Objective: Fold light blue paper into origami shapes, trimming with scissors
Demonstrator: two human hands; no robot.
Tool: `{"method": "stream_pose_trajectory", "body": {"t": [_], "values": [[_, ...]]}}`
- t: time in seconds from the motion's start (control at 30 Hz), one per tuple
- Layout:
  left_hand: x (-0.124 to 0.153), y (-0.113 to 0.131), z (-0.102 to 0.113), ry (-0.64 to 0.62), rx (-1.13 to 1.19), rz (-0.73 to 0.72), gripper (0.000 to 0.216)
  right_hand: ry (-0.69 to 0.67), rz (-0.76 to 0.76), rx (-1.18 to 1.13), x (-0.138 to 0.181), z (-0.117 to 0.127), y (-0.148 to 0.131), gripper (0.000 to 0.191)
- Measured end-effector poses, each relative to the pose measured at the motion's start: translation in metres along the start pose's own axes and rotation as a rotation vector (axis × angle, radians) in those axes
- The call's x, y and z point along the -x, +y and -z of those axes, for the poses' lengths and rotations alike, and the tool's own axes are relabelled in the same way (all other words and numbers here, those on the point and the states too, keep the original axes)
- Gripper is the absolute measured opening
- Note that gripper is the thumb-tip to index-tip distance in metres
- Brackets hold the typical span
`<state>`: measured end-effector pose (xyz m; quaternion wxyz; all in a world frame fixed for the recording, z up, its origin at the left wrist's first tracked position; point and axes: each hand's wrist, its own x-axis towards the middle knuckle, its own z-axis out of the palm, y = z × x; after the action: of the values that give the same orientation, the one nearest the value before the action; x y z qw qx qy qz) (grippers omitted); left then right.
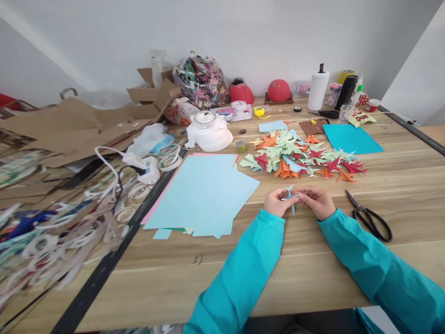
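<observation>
A small light-blue folded paper plane (pixel 292 208) is held above the near part of the table. My left hand (pixel 275 202) pinches it from the left, thumb against its body. From the right, my right hand (pixel 317 201) meets it with thumb and fingertips pressed together on its edge. Just beyond both hands lies a heap of folded paper planes (pixel 288 147) in pale green, orange, red and blue. Black-handled scissors (pixel 374 223) rest to the right of my right hand, blades pointing away. Left of my hands are stacked light-blue paper sheets (pixel 205 190), with pink and green edges showing.
A turquoise sheet (pixel 352 138) lies past the heap. Along the back stand a white paper roll (pixel 317 90), a yellow tape measure (pixel 259 111) and a stuffed plastic bag (pixel 201 81). Cables, a white power strip (pixel 149 169) and cardboard (pixel 76 123) crowd the left.
</observation>
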<state>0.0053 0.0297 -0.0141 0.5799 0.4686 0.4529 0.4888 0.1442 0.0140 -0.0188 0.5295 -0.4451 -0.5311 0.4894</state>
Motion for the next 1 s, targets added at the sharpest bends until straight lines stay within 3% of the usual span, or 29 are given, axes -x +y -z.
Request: {"method": "stream_pose_trajectory", "body": {"t": [0.37,1.0], "values": [[-0.004,-0.009,0.002,-0.059,0.014,0.003,0.031,-0.024,-0.032,-0.028,0.001,0.001,-0.001,0.021],[-0.001,-0.013,-0.005,0.044,0.076,-0.072,0.025,0.033,-0.072,0.08,0.003,0.002,-0.003,0.024]]}}
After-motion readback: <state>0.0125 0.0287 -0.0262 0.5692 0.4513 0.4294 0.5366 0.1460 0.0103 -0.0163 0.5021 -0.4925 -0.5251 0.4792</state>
